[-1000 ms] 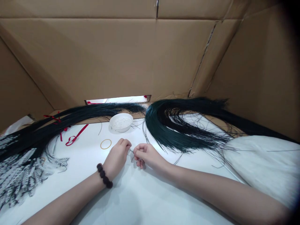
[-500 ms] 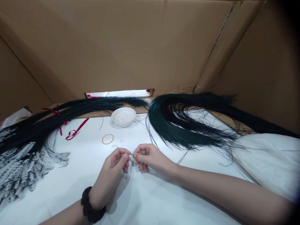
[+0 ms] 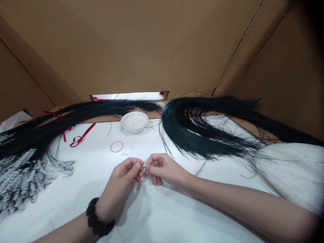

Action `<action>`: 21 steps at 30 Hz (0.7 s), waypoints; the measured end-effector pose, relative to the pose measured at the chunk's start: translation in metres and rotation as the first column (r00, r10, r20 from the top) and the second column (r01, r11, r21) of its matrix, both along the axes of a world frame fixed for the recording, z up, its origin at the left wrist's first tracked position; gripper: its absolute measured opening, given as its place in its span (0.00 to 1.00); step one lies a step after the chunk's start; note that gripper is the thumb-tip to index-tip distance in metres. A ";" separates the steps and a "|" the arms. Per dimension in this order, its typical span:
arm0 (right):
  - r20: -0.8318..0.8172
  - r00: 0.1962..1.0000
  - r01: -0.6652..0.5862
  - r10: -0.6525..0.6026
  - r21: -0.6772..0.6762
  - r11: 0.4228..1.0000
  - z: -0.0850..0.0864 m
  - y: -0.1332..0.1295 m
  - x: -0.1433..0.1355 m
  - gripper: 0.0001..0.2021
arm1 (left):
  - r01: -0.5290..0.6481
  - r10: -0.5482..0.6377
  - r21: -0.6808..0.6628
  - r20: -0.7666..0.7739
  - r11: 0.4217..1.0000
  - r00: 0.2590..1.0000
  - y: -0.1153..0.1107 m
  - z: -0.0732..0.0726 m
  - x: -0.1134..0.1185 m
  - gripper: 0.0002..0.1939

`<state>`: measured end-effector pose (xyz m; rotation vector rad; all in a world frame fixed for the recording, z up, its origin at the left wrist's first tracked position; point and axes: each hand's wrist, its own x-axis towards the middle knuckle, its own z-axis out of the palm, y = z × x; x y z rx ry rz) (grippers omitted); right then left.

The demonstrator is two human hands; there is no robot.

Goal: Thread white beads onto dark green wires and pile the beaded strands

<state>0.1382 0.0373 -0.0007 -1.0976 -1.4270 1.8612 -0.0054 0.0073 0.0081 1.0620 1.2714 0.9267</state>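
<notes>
- Dark strand [image 3: 143,166]: a short stretch shows between the left hand [image 3: 123,177] and the right hand [image 3: 168,170], over the near middle of the white tabletop [image 3: 157,212]; the fingers hide the rest.
- Left hand: thumb and forefinger pinch the strand.
- Right hand: fingertips grip it just to the right, other fingers curled.
- Handling, as judged: very light, thin, springy, perhaps smooth enough to slip; a sharp bend could kink it. Best pinched lightly near an end, with the second hold close by.
- Around: small pale pieces [image 3: 125,154] lie just beyond the left hand, near a yellow ring [image 3: 116,152]; a white bowl [image 3: 134,131] stands farther off.
</notes>
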 end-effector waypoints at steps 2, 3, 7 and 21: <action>0.002 1.000 -0.001 0.001 -0.002 1.000 0.000 0.000 0.000 0.03 | 0.005 -0.005 -0.011 0.003 1.000 1.000 0.000 0.001 0.000 0.08; 0.002 1.000 -0.001 0.001 -0.002 1.000 0.001 0.000 0.000 0.03 | 0.007 -0.007 -0.017 0.009 1.000 1.000 0.000 0.001 0.000 0.08; 0.002 1.000 -0.001 0.001 -0.001 1.000 0.001 0.000 0.000 0.03 | 0.003 -0.002 -0.034 0.042 0.999 0.999 0.000 0.001 0.000 0.07; 0.002 1.000 0.009 -0.009 -0.010 1.000 0.001 0.001 -0.001 0.03 | -0.005 0.009 -0.059 0.071 0.998 0.997 0.000 -0.002 -0.001 0.09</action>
